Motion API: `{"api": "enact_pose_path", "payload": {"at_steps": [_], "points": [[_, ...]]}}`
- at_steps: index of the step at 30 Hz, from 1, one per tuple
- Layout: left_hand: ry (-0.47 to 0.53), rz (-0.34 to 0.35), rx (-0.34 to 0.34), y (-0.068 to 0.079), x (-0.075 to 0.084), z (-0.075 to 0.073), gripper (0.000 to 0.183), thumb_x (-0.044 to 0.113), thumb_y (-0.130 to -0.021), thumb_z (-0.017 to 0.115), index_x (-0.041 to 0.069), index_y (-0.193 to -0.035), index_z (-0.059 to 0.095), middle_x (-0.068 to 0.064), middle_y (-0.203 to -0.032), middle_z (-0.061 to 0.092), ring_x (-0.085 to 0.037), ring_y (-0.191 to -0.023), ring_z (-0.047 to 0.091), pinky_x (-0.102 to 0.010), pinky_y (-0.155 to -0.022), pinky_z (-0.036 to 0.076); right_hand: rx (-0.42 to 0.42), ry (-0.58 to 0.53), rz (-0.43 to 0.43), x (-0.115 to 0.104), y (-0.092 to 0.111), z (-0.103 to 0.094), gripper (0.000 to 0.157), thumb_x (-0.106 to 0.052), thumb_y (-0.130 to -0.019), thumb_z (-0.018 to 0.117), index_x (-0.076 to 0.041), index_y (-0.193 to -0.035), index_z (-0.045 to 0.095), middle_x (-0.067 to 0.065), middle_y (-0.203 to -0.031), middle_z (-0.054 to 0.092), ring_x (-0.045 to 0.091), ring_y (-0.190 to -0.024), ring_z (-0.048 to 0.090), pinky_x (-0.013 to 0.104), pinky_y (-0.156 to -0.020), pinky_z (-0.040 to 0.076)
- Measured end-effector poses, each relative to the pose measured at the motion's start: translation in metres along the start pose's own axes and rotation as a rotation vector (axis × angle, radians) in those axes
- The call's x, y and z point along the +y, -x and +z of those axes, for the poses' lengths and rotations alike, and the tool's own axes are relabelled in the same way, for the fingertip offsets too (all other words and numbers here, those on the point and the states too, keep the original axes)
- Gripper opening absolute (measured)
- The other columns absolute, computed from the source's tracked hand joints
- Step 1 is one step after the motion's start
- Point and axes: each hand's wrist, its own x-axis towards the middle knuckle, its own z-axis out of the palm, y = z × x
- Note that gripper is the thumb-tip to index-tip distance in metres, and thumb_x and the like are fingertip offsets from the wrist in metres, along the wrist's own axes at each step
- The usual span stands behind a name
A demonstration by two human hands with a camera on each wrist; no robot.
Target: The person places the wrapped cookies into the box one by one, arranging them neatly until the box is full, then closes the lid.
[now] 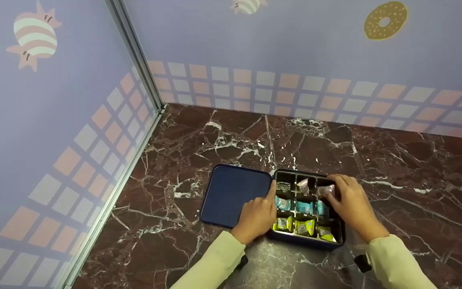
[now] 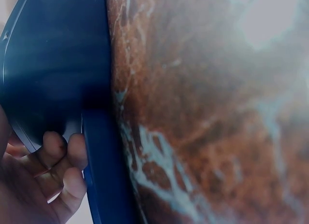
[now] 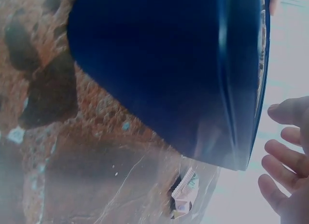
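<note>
A dark blue box [image 1: 307, 240] with a divided insert stands open on the marble surface. Its lid [image 1: 235, 196] lies back on the left. Yellow sweets [image 1: 304, 227] fill the near row, blue sweets [image 1: 304, 207] the middle row. A pale pink sweet [image 1: 326, 190] sits in the far right compartment, beside my right thumb. My right hand [image 1: 353, 204] reaches over that corner; in the right wrist view its fingers stand apart with nothing between them. My left hand [image 1: 257, 216] rests at the joint of lid and box, index finger straight along the rim, other fingers loosely bent.
A wrapped sweet [image 3: 186, 194] lies on the marble surface [image 1: 199, 144] beside the box, seen only in the right wrist view. Printed panels [image 1: 247, 44] rise at the back and left, meeting at a metal corner post [image 1: 142, 60].
</note>
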Motion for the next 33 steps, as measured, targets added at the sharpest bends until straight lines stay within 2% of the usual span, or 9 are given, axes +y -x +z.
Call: {"api": "enact_pose_path", "payload": {"at_steps": [4, 11, 19, 27, 33], "points": [[0.001, 0.006, 0.011, 0.000, 0.000, 0.000, 0.054, 0.021, -0.100, 0.040, 0.011, -0.152, 0.031, 0.003, -0.047, 0.041, -0.012, -0.038, 0.033, -0.028, -0.038, 0.024, 0.018, 0.010, -0.003, 0.002, 0.001, -0.002, 0.041, -0.005, -0.078, 0.076, 0.000, -0.117, 0.062, 0.019, -0.114, 0.063, 0.038, -0.104, 0.056, 0.056, -0.088, 0.043], [-0.001, 0.010, 0.027, 0.000, -0.001, 0.001, 0.054, 0.020, -0.099, 0.041, 0.011, -0.152, 0.033, 0.003, -0.047, 0.042, -0.012, -0.038, 0.033, -0.028, -0.038, 0.024, 0.005, 0.007, 0.046, 0.005, 0.004, -0.007, 0.036, -0.012, -0.086, 0.070, 0.000, -0.119, 0.062, 0.020, -0.116, 0.062, 0.041, -0.108, 0.054, 0.057, -0.091, 0.041], [-0.009, 0.010, 0.023, 0.000, -0.001, 0.001, 0.054, 0.020, -0.099, 0.040, 0.011, -0.152, 0.032, 0.003, -0.047, 0.041, -0.011, -0.039, 0.032, -0.027, -0.038, 0.024, 0.068, -0.005, 0.009, 0.016, 0.004, -0.010, 0.029, 0.002, -0.082, 0.067, 0.001, -0.111, 0.063, 0.020, -0.109, 0.065, 0.040, -0.101, 0.057, 0.054, -0.088, 0.043], [-0.015, 0.026, 0.030, 0.000, -0.001, 0.001, 0.054, 0.020, -0.099, 0.041, 0.009, -0.152, 0.032, 0.004, -0.045, 0.039, -0.010, -0.038, 0.027, -0.026, -0.038, 0.021, 0.106, 0.021, 0.006, 0.021, 0.008, -0.010, 0.031, 0.005, -0.080, 0.063, 0.002, -0.110, 0.062, 0.022, -0.105, 0.065, 0.041, -0.097, 0.057, 0.055, -0.083, 0.043], [-0.017, 0.032, 0.038, 0.001, -0.001, 0.001, 0.055, 0.020, -0.098, 0.041, 0.009, -0.152, 0.032, 0.004, -0.046, 0.040, -0.011, -0.038, 0.029, -0.027, -0.038, 0.022, 0.134, 0.038, 0.016, 0.025, 0.010, -0.008, 0.030, 0.008, -0.079, 0.061, 0.003, -0.108, 0.062, 0.024, -0.105, 0.065, 0.044, -0.096, 0.057, 0.056, -0.082, 0.043]]}}
